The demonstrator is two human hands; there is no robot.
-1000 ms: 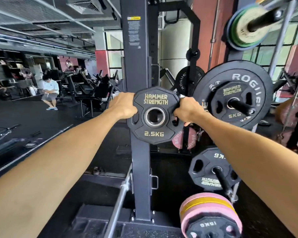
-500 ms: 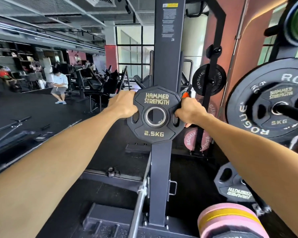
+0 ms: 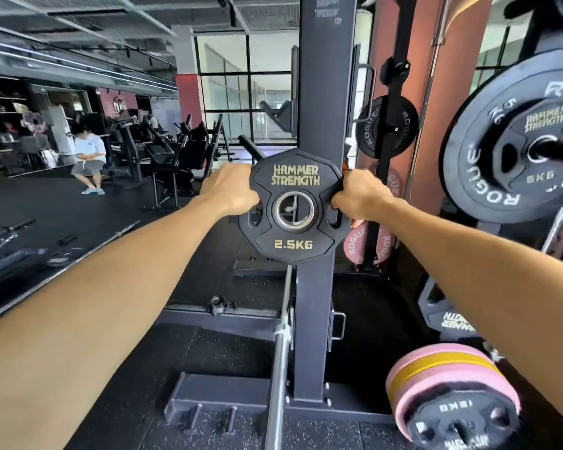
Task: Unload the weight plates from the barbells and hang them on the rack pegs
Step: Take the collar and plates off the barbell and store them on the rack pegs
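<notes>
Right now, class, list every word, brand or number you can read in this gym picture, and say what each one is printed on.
"HAMMER STRENGTH" and "2.5KG": held plate, gripped by the left hand and right hand.
"ROGUE": large black plate on the right peg.
"HAMMER STRENGTH", "5KG": smaller plate in front of it.
"ROGUE": far black plate.
"ROGUE": pink plate, partly hidden.
"15KG", upside down: low black plate.
Sticker on the upright: too blurred.

Both arms outstretched, left grip [image 3: 231,189] and right grip [image 3: 359,198] clenched
</notes>
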